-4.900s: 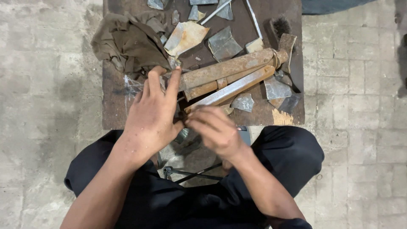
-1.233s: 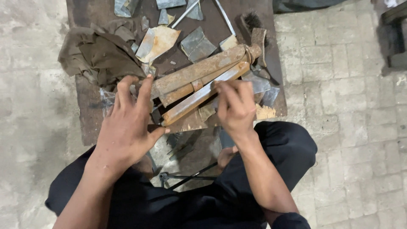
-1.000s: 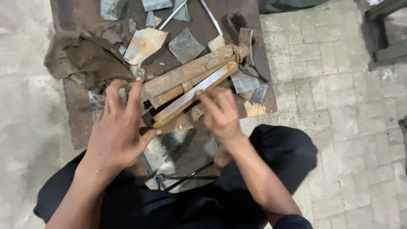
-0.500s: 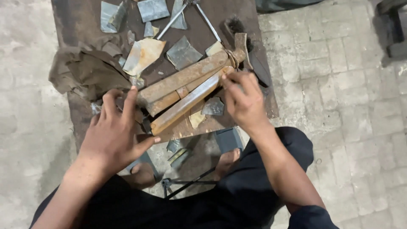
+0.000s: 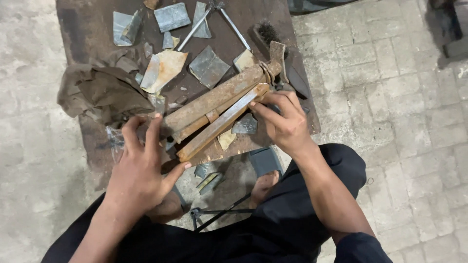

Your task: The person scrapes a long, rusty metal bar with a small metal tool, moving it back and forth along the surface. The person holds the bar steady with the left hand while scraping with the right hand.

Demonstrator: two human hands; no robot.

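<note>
Fingers (image 5: pixel 141 131) of the left hand (image 5: pixel 141 170), at lower left of centre in the frame, are spread and laid over the near end of a rusty metal tool (image 5: pixel 219 104); the thumb is hooked under its lower bar, so that end is grasped. Just left of the hand, a crumpled brown rag (image 5: pixel 102 92) is seen on the dark board (image 5: pixel 87 29) that fills the upper left of the frame. The rusty metal tool is made up of a thick tube and a flatter bar lying side by side, and it runs diagonally from the left hand up toward the upper middle of the frame, resting over the board. Around it, cut pieces of sheet metal (image 5: pixel 170 17) are scattered, and a pair of thin steel rods (image 5: pixel 197 27) is crossed near the top edge. To the right of centre, the right hand (image 5: pixel 287 124) is closed in a pinch on the far tip of the flat bar. Grey paving (image 5: pixel 404 97) is seen at the right.
</note>
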